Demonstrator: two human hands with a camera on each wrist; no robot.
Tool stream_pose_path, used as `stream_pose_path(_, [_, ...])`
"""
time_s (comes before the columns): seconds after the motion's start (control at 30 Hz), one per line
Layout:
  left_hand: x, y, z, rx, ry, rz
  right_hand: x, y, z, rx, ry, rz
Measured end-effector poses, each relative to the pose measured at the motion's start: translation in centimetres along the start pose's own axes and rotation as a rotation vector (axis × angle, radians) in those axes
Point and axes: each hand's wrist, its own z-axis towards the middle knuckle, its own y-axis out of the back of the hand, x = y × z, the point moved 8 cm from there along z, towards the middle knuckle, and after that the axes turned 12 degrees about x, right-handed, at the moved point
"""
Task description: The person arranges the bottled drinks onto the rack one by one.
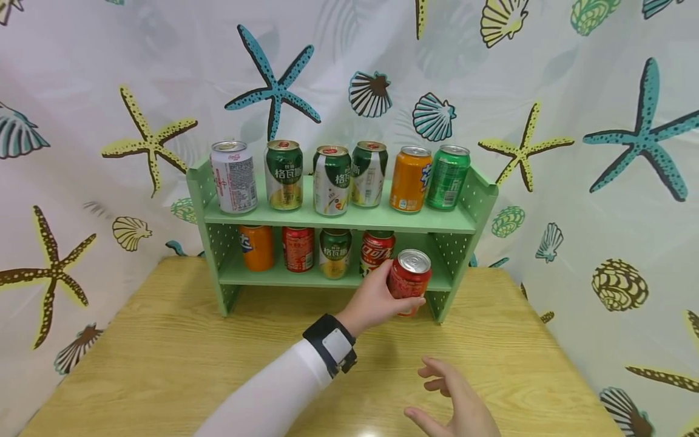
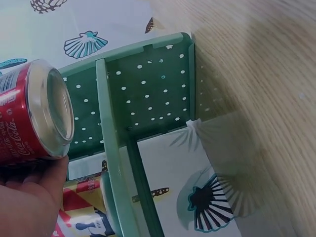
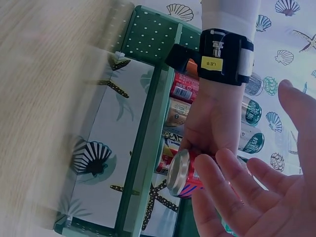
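My left hand (image 1: 377, 298) grips a red Coca-Cola can (image 1: 411, 280) upright at the right front of the lower shelf; the same can (image 2: 29, 113) shows at the left of the left wrist view. Just left of it on that shelf stands another red can (image 1: 375, 249) with a patterned lower part. My right hand (image 1: 455, 400) is held over the table nearer to me, fingers spread and loosely bent, holding nothing. The green two-tier rack (image 1: 338, 223) carries cans on both levels. In the right wrist view the held can is partly hidden behind the right fingers (image 3: 237, 187).
On the top shelf stand a white can (image 1: 235, 179), several green-and-white cans (image 1: 284, 176), an orange can (image 1: 411, 180) and a green can (image 1: 449, 178). Below are an orange can (image 1: 256, 249), a red can (image 1: 298, 250) and a green-gold can (image 1: 335, 255). The wooden table (image 1: 164, 352) extends in front.
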Motion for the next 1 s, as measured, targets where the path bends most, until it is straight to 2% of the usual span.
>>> stream_pose_path(0.2, [0.3, -0.2, 0.9, 0.001, 0.015, 0.031, -0.2, -0.5, 0.3, 0.053, -0.061, 0.034])
stream_pose_path(0.3, [0.1, -0.4, 1.6, 0.009, 0.014, 0.046, -0.3, -0.5, 0.3, 0.054, -0.077, 0.034])
stream_pose_path(0.57, [-0.1, -1.1, 3.2, 0.034, 0.013, 0.066, -0.5, -0.6, 0.1, 0.012, -0.037, 0.017])
stream_pose_path(0.8, [-0.1, -1.0, 3.6, 0.035, 0.019, 0.065, -0.9, -0.8, 0.2, 0.012, -0.05, 0.04])
stream_pose_path(1.0, [0.3, -0.6, 4.0, 0.026, 0.019, 0.088, -1.4, -1.4, 0.5, 0.063, -0.122, 0.083])
